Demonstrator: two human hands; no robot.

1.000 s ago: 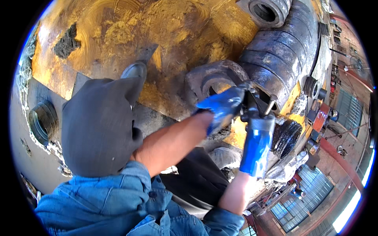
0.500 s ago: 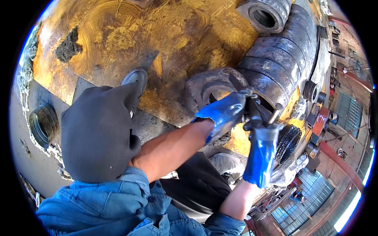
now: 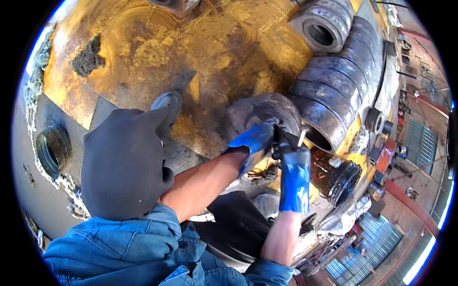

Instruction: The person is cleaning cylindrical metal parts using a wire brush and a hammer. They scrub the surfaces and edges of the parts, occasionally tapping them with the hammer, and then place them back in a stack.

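Both my hands wear blue gloves with dark palms and fingers, and they meet near a thick dark metal ring point(image 3: 248, 109) on the floor. My left hand point(image 3: 255, 143) has its fingers closed at a dark part between the hands; what they grip is hidden. My right hand point(image 3: 293, 164) is wrapped round a dark tool with a pale cylindrical stub point(image 3: 302, 138) sticking up past the thumb. The tool's kind does not show. Just to the right lies the open end of a row of dark metal cylinders point(image 3: 317, 112).
Another hollow metal ring point(image 3: 329, 28) stands at the far right. Near my right hand lies a reddish-brown cylinder with a black ribbed end point(image 3: 346, 183). A ribbed ring point(image 3: 53, 150) sits at left on the stained yellow floor sheet's point(image 3: 191, 43) far side edge. My bent dark-clothed knee point(image 3: 124, 162) is close by.
Both hands have moved left and slightly down, away from the cylinder row's open end, bringing the tool along. The reddish-brown cylinder has come into clearer view.
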